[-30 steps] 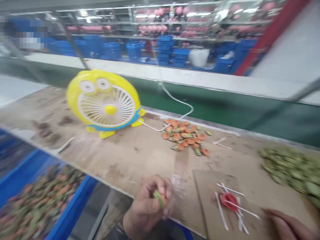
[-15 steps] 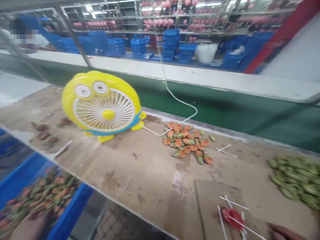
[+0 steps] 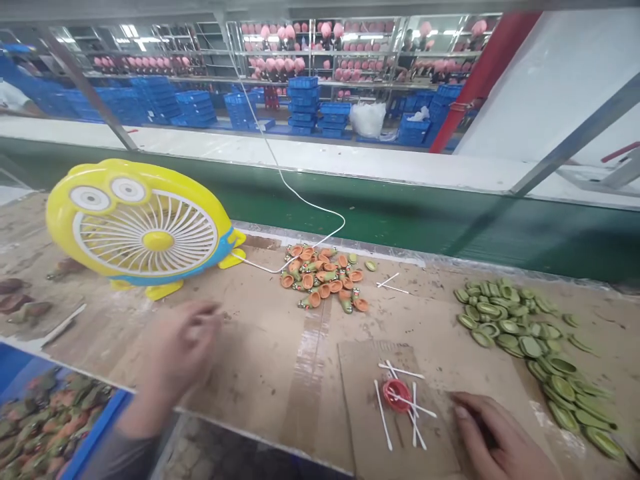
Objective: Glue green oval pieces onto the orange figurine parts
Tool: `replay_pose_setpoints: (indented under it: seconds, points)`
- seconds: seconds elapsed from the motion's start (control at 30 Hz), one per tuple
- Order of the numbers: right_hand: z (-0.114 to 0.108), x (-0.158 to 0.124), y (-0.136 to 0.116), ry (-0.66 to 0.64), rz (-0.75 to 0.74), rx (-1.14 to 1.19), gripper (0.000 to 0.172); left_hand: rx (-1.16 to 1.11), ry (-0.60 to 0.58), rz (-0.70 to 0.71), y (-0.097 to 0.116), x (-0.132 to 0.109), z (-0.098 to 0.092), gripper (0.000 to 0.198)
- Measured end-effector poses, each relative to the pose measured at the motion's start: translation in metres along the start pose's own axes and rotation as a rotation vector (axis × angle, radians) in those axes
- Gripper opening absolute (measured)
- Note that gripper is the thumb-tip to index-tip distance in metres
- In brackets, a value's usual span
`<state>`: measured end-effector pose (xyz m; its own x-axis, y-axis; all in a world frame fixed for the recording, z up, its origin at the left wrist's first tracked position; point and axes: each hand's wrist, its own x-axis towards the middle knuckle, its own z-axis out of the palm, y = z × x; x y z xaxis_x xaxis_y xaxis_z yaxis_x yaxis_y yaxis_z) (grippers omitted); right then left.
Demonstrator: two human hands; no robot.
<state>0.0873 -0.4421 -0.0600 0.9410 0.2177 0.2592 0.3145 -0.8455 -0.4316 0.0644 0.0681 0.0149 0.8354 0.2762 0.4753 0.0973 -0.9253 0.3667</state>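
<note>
My left hand [image 3: 183, 350] hovers over the cardboard-covered bench in front of the yellow fan, its fingers curled in and blurred. Whatever they hold, if anything, is hidden. My right hand [image 3: 497, 433] rests at the lower right with thumb and forefinger apart, nothing visible between them. To its left, on a flat piece of cardboard [image 3: 367, 400], sits a small red cup [image 3: 397, 397] with several cotton swabs [image 3: 383, 417] around and across it. Beyond it lies a pile of small green-and-orange shoe-shaped pieces [image 3: 325, 287]. Green oval pieces [image 3: 530, 347] spread out beyond my right hand.
The yellow cartoon fan [image 3: 159, 241] stands at left, its white cord [image 3: 300, 193] running up past the shoe-shaped pieces. A blue bin [image 3: 100, 427] full of green and orange pieces sits below the bench edge. Behind the bench are a green belt [image 3: 400, 220] and stacked blue crates [image 3: 303, 107].
My left hand has come up out of the blue bin and moved right, over the bench. The camera view has swung to the right, bringing more of my right hand into sight.
</note>
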Motion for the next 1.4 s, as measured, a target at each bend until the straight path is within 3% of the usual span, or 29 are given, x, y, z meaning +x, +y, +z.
replay_pose_setpoints:
  seconds: [0.1,0.17,0.27,0.47,0.67,0.8,0.87,0.93,1.13,1.27,1.4]
  points:
    - [-0.006,0.004,-0.017,0.042,-0.055,0.065,0.024,-0.094,-0.285,0.199,0.07,0.014,0.065,0.035]
    - [-0.01,0.006,-0.034,0.022,-0.064,0.162,0.026,-0.093,-0.322,0.228,0.104,0.021,0.098,0.04]
    - [-0.014,0.013,-0.059,-0.098,-0.055,0.342,0.028,-0.075,-0.33,0.207,0.124,0.02,0.119,0.039]
    - [-0.013,0.027,-0.073,-0.312,-0.031,0.629,0.021,-0.062,-0.385,0.186,0.125,0.015,0.109,0.025]
    - [-0.014,0.029,-0.065,-0.376,-0.134,0.65,0.018,-0.324,-0.395,-0.046,0.16,-0.017,0.091,0.016]
    - [-0.016,0.032,-0.063,-0.395,-0.199,0.636,0.03,-0.525,-0.333,0.102,0.175,-0.037,0.089,0.013]
    - [-0.015,0.034,-0.063,-0.39,-0.224,0.622,0.034,-0.589,-0.321,0.206,0.178,-0.041,0.091,0.019]
    - [-0.012,0.036,-0.064,-0.378,-0.218,0.616,0.031,-0.634,-0.313,0.222,0.181,-0.044,0.093,0.024]
    - [-0.009,0.034,-0.073,-0.24,-0.168,0.569,0.021,-0.716,-0.39,0.025,0.188,-0.054,0.088,0.03]
    - [-0.01,0.03,-0.081,-0.122,-0.148,0.555,0.019,-0.731,-0.415,0.105,0.18,-0.062,0.085,0.028]
    - [-0.011,0.024,-0.091,-0.094,-0.122,0.488,0.019,-0.755,-0.381,0.145,0.164,-0.071,0.095,0.029]
